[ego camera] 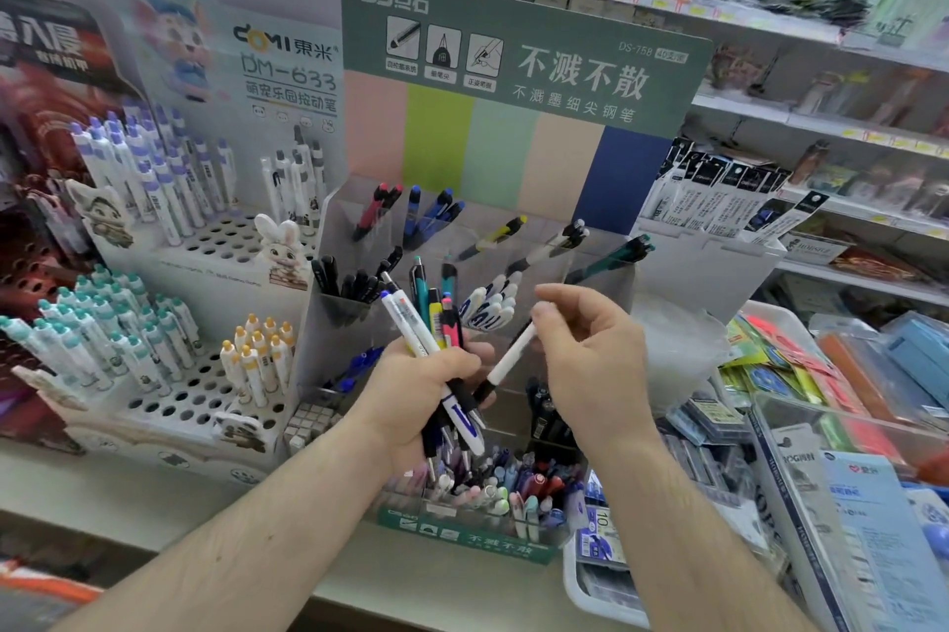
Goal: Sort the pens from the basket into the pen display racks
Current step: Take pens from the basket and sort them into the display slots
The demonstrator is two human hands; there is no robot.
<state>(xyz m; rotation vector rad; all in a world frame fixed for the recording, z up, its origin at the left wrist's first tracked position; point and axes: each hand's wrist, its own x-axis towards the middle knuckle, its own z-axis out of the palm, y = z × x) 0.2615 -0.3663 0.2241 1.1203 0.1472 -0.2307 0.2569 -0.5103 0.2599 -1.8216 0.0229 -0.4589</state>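
**Head view: two hands with pens in front of the clear rack**

Head camera looks down at both hands, held close together before the green-topped display rack [524,66] with its clear plastic compartments.

Left hand [421,390] is curled tightly around a bundle of pens [436,323]. Their upper ends fan out above the fist: a white one, a teal one, a yellow one, a pink one and some dark ones. Their lower ends come out below the fist, one of them white with a blue mark.

Right hand [590,349] pinches the top end of a single white pen [506,359] between thumb and fingers. From this pinch the pen slants down and toward the left hand, and its black lower part ends just beside the bundle. It cannot be told if the two touch.

Beyond both grips, the compartments of the rack hold red, blue, black, yellow, white and teal pens, sorted by colour. Below the left fist, the front compartment [493,492] is full of mixed pens. Far to the left of the left hand stands a white rack with holes [205,241], carrying purple-capped, teal-capped and yellow-capped pens. To the right of the right hand lie packets of stationery [801,374].
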